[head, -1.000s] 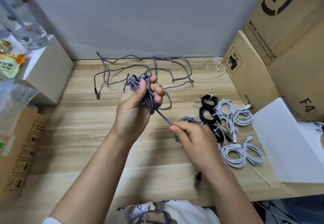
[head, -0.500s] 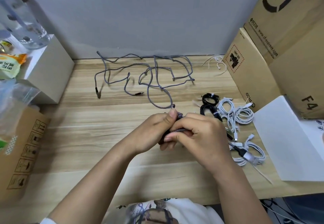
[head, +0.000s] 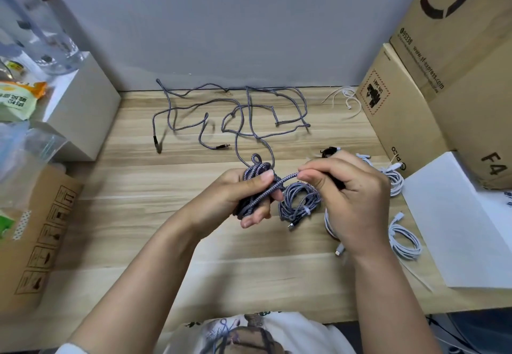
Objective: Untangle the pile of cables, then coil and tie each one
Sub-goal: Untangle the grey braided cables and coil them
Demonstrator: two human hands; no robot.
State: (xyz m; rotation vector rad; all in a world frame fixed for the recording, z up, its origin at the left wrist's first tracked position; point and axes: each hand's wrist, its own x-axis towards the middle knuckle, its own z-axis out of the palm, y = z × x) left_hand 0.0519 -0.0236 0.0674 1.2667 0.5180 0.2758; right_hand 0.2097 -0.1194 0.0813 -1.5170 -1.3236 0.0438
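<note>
On my far left I see a brown carton (head: 36,231) at the desk edge, with a white box (head: 83,110) behind it carrying a clear bottle (head: 41,29) and a snack bag (head: 16,98). On the desk (head: 138,187), toward the wall, grey braided cable (head: 235,115) sprawls in loose tangled loops, one plug (head: 156,141) lying at the left end and another (head: 223,147) near the middle. A strand runs down from that tangle into the left hand (head: 235,195), whose fingers and thumb are curled round a half-wound bundle (head: 256,184) of the same grey cable, held just above the desk. From the bundle a short taut stretch leads to the right hand (head: 346,195), which pinches the strand between thumb and forefinger. Between the two hands, lying on the desk, is a finished grey coil (head: 297,201) with a white tie round it. Partly hidden behind the right hand is a black coil (head: 329,151), and just right of it I count several white coils (head: 404,240), tied. Loose white ties (head: 346,98) lie near the wall. A white sheet (head: 457,220) and stacked cartons (head: 457,62) fill the right side.
</note>
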